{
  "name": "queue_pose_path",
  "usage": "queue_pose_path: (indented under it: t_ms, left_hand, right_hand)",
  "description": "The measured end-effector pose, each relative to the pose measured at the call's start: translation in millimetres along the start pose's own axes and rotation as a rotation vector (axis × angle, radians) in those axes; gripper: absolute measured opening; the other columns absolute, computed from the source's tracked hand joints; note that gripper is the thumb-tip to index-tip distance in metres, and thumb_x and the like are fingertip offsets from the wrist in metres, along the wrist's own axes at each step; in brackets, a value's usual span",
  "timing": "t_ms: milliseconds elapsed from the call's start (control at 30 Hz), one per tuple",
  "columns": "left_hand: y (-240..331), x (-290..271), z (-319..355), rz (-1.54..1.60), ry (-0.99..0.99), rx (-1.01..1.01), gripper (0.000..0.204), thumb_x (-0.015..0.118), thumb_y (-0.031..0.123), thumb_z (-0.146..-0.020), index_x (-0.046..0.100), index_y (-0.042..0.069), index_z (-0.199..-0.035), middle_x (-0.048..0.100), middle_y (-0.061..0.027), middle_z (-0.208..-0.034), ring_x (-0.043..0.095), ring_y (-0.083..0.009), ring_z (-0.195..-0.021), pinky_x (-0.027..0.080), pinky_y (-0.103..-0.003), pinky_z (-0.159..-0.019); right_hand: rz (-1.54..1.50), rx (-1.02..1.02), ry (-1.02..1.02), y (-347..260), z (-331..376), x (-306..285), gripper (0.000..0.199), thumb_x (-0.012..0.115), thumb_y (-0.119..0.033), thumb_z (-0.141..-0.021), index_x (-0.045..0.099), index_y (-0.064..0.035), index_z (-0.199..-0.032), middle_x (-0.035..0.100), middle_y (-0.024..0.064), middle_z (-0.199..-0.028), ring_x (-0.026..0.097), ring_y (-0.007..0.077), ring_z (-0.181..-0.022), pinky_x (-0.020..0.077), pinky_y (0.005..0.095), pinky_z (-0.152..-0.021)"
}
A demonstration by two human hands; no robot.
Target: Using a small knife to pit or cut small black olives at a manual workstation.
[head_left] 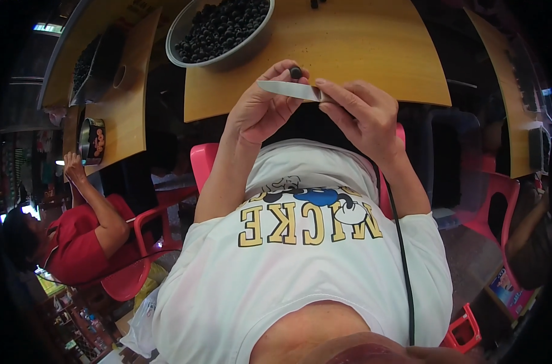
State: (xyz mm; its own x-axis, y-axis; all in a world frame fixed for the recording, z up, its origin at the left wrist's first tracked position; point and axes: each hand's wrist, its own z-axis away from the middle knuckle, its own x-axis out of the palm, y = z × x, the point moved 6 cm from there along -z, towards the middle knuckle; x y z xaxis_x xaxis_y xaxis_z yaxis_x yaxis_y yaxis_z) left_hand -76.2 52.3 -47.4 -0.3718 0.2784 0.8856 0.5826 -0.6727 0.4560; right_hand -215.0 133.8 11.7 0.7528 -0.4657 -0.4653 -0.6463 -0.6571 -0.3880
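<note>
My left hand (265, 104) pinches a small dark round fruit or nut (295, 72) between thumb and fingertips, above the near edge of the table. In my right hand (365, 115) is a small knife (290, 90), gripped by its handle. Its silver blade points left and passes just below the dark piece, in front of my left fingers. I cannot tell whether the blade touches the piece. Beyond my left hand, a pale bowl (251, 50) holds many similar dark round pieces (221, 27).
My wooden table (348, 42) carries some small dark crumbs. At left, a person in red (84, 242) sits at another table (127, 103) with a dark round tin (92, 141). Red plastic chairs (494, 200) stand around. A black cord (403, 261) runs down my shirt.
</note>
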Motion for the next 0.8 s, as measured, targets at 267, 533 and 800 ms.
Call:
queue_pose_path:
  t_ms: [267,533,800]
  left_hand:
    - [-7.1,-1.0,4.4,-0.063,-0.008,-0.020,0.018,0.058,0.013,-0.092,0.054,0.004,-0.107,0.063,-0.0107,-0.099,0.064,-0.0182,-0.091,0.055,-0.029,-0.078]
    - [-8.0,-7.1,2.8,-0.059,-0.058,-0.022,0.022,0.063,0.009,-0.088,0.052,0.003,-0.105,0.061,-0.0131,-0.101,0.063,-0.0191,-0.091,0.054,-0.031,-0.081]
    - [-3.3,-6.3,4.0,-0.046,-0.133,-0.023,0.024,0.061,0.005,-0.088,0.054,0.000,-0.110,0.059,-0.0134,-0.099,0.056,-0.0159,-0.082,0.050,-0.027,-0.077]
  right_hand:
    - [0.048,-0.030,0.028,-0.4,2.4,0.9,0.035,0.076,-0.009,-0.071,0.069,-0.0072,-0.105,0.063,0.0066,-0.071,0.059,0.0187,-0.059,0.0458,0.0278,-0.050]
    - [0.080,-0.023,0.009,2.0,4.4,2.0,0.035,0.076,-0.009,-0.071,0.069,-0.0071,-0.106,0.063,0.0066,-0.071,0.059,0.0190,-0.058,0.0460,0.0283,-0.050]
    - [0.419,0.202,-0.025,66.3,20.1,1.3,0.026,0.069,-0.011,-0.081,0.069,-0.0084,-0.107,0.063,0.0068,-0.072,0.059,0.0186,-0.057,0.0458,0.0280,-0.051]
